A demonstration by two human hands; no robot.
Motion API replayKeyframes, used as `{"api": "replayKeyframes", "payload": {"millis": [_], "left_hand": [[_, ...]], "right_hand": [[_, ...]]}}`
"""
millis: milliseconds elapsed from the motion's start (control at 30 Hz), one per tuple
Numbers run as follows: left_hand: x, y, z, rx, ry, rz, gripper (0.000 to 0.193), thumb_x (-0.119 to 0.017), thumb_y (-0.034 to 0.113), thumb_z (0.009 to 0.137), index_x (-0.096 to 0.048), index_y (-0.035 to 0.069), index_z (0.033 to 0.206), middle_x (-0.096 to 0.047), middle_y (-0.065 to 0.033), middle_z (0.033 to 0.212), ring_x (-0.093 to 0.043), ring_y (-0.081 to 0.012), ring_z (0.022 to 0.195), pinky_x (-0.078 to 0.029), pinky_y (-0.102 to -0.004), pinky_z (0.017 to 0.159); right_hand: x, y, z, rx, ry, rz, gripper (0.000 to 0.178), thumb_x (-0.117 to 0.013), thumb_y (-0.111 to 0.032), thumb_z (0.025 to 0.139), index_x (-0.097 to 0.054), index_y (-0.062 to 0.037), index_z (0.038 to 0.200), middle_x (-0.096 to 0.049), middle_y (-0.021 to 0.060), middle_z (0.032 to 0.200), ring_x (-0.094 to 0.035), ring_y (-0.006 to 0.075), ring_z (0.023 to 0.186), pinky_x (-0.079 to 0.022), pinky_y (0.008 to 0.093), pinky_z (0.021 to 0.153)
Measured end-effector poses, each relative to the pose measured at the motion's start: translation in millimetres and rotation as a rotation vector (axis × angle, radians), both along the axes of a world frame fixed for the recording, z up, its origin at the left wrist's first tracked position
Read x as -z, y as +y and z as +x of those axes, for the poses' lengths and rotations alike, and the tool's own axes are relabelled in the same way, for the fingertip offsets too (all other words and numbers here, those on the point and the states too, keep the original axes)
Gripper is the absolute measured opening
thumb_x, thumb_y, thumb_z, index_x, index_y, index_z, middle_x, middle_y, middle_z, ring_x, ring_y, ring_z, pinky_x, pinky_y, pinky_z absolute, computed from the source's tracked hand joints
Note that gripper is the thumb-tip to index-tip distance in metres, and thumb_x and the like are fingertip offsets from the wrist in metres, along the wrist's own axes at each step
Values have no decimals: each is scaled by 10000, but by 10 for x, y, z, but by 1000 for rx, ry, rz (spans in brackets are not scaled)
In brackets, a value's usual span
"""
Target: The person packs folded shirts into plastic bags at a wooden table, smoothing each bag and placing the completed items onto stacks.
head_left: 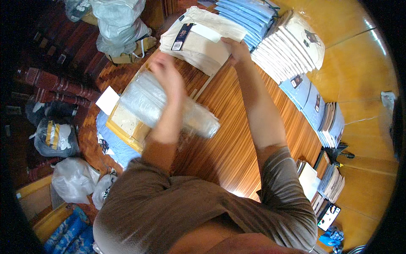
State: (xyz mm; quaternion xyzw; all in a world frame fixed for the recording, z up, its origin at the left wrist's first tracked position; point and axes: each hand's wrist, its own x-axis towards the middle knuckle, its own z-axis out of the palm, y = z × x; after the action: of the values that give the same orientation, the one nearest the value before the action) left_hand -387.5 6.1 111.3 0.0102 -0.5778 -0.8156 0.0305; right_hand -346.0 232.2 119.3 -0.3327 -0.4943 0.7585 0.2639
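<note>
A folded cream garment [203,55] lies at the far side of the wooden table, with a dark hang tag [182,36] and a white paper strip [207,32] on top. My right hand [238,51] grips its right edge, fingertips near the strip's end. Motion smears my left hand [168,76], which is just in front of the garment's left corner; its fingers cannot be read. Under my left forearm is a bundle of clear plastic bags [146,95], resting partly on a yellow-edged packet [127,122].
Blue folded clothes [247,21] and a cream stack [292,46] stand at the far right. More blue garments [306,99] line the table's right edge. A phone [329,217] sits lower right. Plastic sacks [120,25] and bags [74,180] lie along the left.
</note>
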Motion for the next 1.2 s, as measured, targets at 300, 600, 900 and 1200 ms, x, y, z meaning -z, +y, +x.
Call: {"api": "replayKeyframes", "payload": {"millis": [300,600,900,1200], "left_hand": [[451,1204,837,798,-1022,1071,394,-518,378,1045,-654,46,1208,-679,-120,1180,-667,-286,1014,-526,-460,946],[620,329,1854,1081,-1173,1288,555,-487,468,1052,-577,17,1362,-655,-182,1305,-658,-338,1150,-519,-478,1035],[1254,-1280,2885,1433,-849,67,540,-614,388,1025,-584,-6,1393,-678,-202,1318,-683,-326,1177,-544,-437,1031],[451,-1538,2748,1107,875,-1082,423,-749,290,959,-661,32,1282,-728,-195,1124,-688,-333,1083,-534,-437,952]], "right_hand": [[-294,-369,782,76,-242,148,522,-781,-36,881,-536,80,1327,-681,195,1239,-710,300,1052,-633,427,817],[261,-1182,3438,252,-181,42,553,-723,3,937,-472,51,1428,-640,191,1376,-650,292,1241,-543,393,1050],[850,-2069,5404,157,-449,34,550,-793,-88,907,-515,55,1359,-686,156,1243,-655,252,1137,-515,371,1014],[371,-2771,5090,-147,-640,1225,559,-873,-304,832,-648,-24,1261,-626,188,1365,-593,389,1276,-494,495,1067]]}}
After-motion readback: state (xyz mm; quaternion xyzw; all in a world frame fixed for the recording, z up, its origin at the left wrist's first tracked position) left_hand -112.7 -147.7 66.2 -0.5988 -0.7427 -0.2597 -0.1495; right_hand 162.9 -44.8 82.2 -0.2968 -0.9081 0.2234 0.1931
